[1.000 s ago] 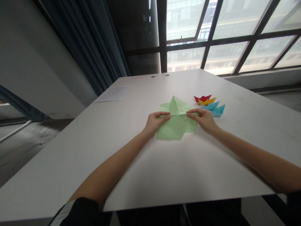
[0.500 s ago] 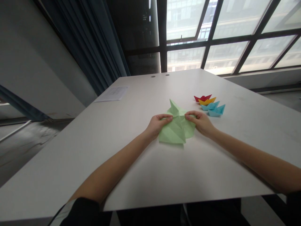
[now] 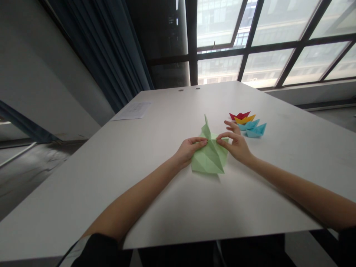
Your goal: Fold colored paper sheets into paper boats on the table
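Head view: I see green paper [image 3: 206, 160] between hands, central ridge running away from me. Left hand [image 3: 187, 151] pinches paper, nearer ridge; right hand [image 3: 239, 147] pinches opposite side, outer fingers spread, paper boats [image 3: 257, 131] just beyond.

Office-type rm w/ big windows [image 3: 219, 68], white table [image 3: 139, 155].

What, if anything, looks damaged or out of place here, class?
Nothing stands out. The green paper is creased, but both hands are pinching it; the folded boats sit close together, and the white sheet lies flat.
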Demonstrator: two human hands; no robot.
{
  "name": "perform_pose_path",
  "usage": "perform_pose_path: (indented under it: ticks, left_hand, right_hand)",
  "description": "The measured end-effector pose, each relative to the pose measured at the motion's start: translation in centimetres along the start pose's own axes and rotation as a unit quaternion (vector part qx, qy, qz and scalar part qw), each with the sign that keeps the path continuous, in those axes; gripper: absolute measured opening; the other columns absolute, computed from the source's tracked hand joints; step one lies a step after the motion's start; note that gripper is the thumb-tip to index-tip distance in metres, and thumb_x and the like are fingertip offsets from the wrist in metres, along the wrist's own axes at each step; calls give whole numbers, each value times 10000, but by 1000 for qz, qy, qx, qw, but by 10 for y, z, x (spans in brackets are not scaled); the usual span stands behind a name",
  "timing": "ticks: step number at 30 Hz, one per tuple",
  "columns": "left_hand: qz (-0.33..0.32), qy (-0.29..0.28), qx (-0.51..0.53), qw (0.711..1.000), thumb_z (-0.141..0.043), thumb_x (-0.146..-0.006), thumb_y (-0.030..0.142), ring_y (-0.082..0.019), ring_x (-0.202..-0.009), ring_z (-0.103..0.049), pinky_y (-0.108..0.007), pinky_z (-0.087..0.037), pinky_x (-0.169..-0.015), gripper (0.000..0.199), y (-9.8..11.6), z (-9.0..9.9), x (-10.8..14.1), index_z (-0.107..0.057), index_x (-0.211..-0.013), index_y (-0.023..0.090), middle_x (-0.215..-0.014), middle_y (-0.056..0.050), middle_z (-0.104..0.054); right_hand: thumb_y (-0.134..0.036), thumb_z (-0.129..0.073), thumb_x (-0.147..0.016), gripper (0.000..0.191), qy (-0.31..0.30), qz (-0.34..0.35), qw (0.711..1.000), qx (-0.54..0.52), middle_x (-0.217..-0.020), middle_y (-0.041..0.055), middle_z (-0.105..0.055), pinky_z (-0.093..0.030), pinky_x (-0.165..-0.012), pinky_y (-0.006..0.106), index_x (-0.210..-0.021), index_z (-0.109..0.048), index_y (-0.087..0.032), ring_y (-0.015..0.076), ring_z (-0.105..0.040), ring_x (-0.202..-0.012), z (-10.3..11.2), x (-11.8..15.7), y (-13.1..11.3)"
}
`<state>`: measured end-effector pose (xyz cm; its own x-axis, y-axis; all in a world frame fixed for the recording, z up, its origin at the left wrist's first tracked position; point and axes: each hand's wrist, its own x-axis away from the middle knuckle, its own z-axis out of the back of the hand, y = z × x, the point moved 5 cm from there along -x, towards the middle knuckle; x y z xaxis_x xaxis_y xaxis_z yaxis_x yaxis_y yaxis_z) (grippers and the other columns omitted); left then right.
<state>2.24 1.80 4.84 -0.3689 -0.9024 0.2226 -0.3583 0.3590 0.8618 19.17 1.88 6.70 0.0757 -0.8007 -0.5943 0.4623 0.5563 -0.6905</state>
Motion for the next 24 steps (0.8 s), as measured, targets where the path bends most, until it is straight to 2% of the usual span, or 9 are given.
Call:
perform_pose_path:
  ticks: [2,5,8,12,16,20,24]
  left_hand:
    - [13,-6,-13,1000,-823,-480,255,-157,-625,-636,-303,-505,-702,338,2,1,1,-680,-757,122,-706,-56,-691]
    - [45,-30,-42,998,-820,-488,248,-170,-643,-643,-301,-506,-694,333,4,2,2,-687,-763,115,-738,-79,-697]
    - [69,-49,-69,994,-808,-514,230,-168,-648,-644,-287,-508,-685,313,8,3,3,-692,-777,107,-754,-88,-699]
    - [88,-68,-96,989,-797,-537,222,-160,-637,-642,-275,-513,-664,288,12,5,5,-696,-782,108,-746,-79,-698]
    - [103,-63,-121,985,-792,-542,209,-143,-596,-631,-256,-510,-623,258,14,6,6,-698,-763,112,-698,-63,-693]
    - [106,-52,-127,985,-800,-520,202,-138,-575,-625,-245,-504,-601,268,16,5,6,-700,-751,108,-679,-66,-691]
    - [119,-53,-133,982,-810,-494,206,-141,-577,-627,-253,-504,-611,305,17,3,8,-696,-756,100,-690,-72,-693]
  right_hand:
    - [-370,-627,-741,133,-18,82,994,72,-1351,45,-390,-341,-947,472,-755,-672,-246,294,-346,-1233,4,0,-10]
    - [-309,-595,-773,83,-47,185,970,149,-1385,35,-365,-296,-984,480,-772,-649,-245,292,-332,-1242,6,3,-21]
    - [-260,-562,-783,59,-72,250,950,173,-1389,52,-374,-271,-1010,474,-796,-610,-228,280,-332,-1242,6,7,-27]
    - [-212,-519,-776,39,-109,277,941,162,-1302,68,-489,-310,-987,464,-787,-556,-220,267,-352,-1230,6,9,-30]
    - [-195,-529,-748,34,-113,284,942,137,-1047,57,-641,-368,-924,441,-757,-529,-228,250,-458,-1117,8,7,-31]
    - [-169,-545,-725,74,-108,295,943,113,-825,35,-661,-418,-835,397,-761,-526,-231,218,-552,-929,8,7,-34]
    - [-133,-536,-719,106,-95,310,941,96,-782,37,-647,-446,-779,376,-770,-515,-224,199,-577,-848,9,7,-40]
